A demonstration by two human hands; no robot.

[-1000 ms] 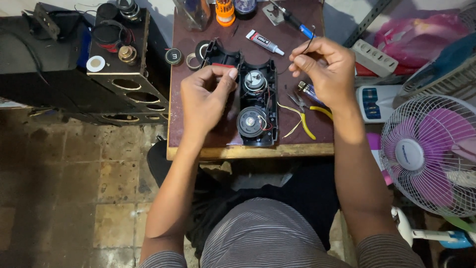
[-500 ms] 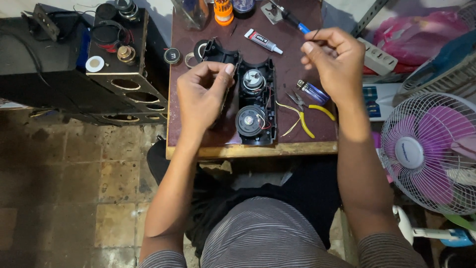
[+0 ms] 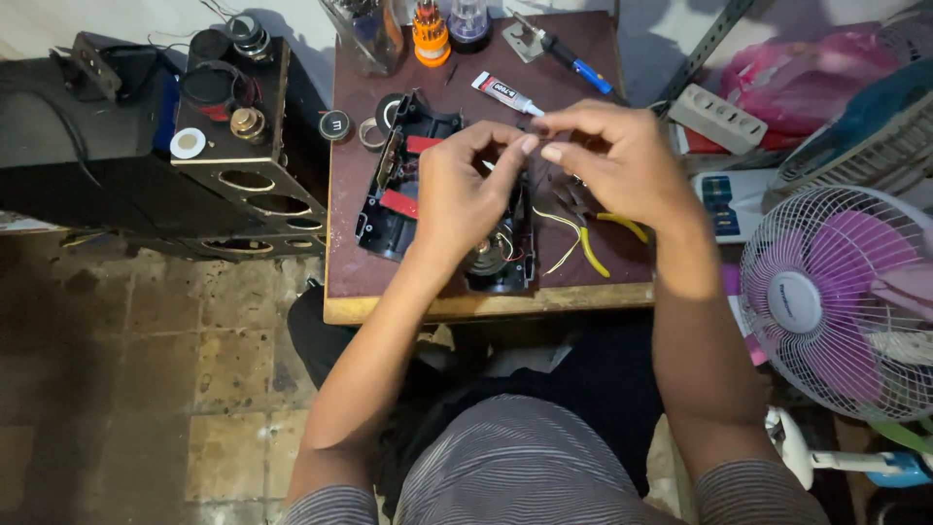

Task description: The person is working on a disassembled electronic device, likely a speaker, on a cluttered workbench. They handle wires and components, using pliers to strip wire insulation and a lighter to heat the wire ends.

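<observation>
An opened black speaker housing [image 3: 389, 199] lies on the small maroon table [image 3: 350, 277], with a round speaker driver [image 3: 489, 259] showing at its near end. My left hand [image 3: 466, 194] and my right hand [image 3: 617, 160] meet fingertip to fingertip just above the housing. Both pinch what looks like a thin wire, too small to make out clearly. Thin yellow and white wires [image 3: 564, 226] trail from the housing to the right, beside yellow-handled pliers [image 3: 607, 243].
A glue tube [image 3: 505, 94], a soldering iron [image 3: 564, 46] and an orange screwdriver set [image 3: 431, 34] lie at the table's back. A black speaker cabinet [image 3: 243, 165] stands to the left. A power strip [image 3: 709, 117] and a pink fan [image 3: 836, 301] are to the right.
My right hand has come down and left from the table's back right to meet my left hand. My left hand has lifted off the housing, and its fingertips now pinch together with the right's.
</observation>
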